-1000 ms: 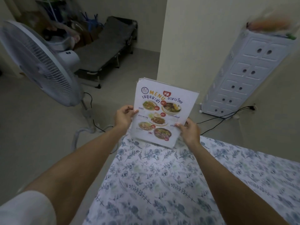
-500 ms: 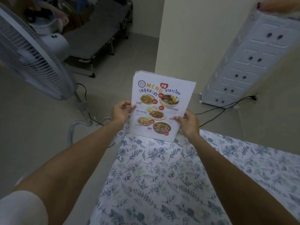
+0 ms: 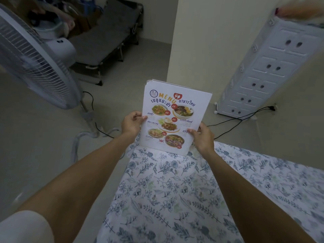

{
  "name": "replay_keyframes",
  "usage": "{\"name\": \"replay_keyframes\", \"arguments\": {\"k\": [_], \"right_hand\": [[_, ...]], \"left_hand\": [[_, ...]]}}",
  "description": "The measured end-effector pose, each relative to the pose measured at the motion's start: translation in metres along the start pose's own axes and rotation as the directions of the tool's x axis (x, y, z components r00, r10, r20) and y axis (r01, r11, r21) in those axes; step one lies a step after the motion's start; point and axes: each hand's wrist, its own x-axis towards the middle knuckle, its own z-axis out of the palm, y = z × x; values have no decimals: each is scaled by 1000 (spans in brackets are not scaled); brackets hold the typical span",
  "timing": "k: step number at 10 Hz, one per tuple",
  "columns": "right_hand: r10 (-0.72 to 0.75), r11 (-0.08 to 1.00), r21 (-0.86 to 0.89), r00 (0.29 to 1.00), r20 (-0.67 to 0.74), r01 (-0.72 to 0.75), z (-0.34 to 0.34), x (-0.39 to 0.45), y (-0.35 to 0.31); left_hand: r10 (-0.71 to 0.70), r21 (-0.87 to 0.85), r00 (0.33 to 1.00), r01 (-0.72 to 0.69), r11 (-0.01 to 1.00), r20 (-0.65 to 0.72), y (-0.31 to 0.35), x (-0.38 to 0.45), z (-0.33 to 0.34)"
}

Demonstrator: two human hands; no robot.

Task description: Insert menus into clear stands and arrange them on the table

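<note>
Both hands hold a stack of menus upright over the far corner of the surface, its bottom edge at or just above the cloth. The sheets are flat white paper, rectangular, printed with an orange "MENU" heading, Thai script and round photos of dishes; thin layered edges show along the top. The left hand pinches the left edge, thumb pressed on the printed face and fingers curled behind. The right hand has the same closed grip on the lower right edge, thumb in front. The surface wears a soft white cloth patterned with blue-grey leaves and flowers. On the floor stand a white pedestal fan with a ribbed round grille and a white plastic drawer cabinet.
</note>
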Motion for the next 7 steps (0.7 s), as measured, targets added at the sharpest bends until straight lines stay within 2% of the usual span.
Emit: {"name": "replay_keyframes", "arguments": {"k": [2, 3, 4, 5, 6, 7], "right_hand": [[-12, 998, -63, 1000, 15, 13, 0, -2, 0], [-45, 973, -224, 998, 33, 51, -3, -7, 0], [-56, 945, -321, 997, 57, 71, -6, -10, -2], [-23, 889, -451, 992, 125, 77, -12, -13, -5], [-28, 833, -541, 985, 168, 116, -18, -18, -11], [-70, 731, -657, 978, 197, 185, -29, -27, -17]], "left_hand": [[40, 76, 998, -36, 996, -52, 1, -5, 4], [133, 327, 989, -106, 939, -60, 2, -14, 5], [166, 436, 984, -177, 883, 64, 2, -20, 5], [107, 574, 964, -233, 785, 245, -1, -24, 3], [62, 708, 964, -232, 667, 257, 2, -30, 1], [48, 838, 967, -243, 488, 252, 9, -47, -1]]}}
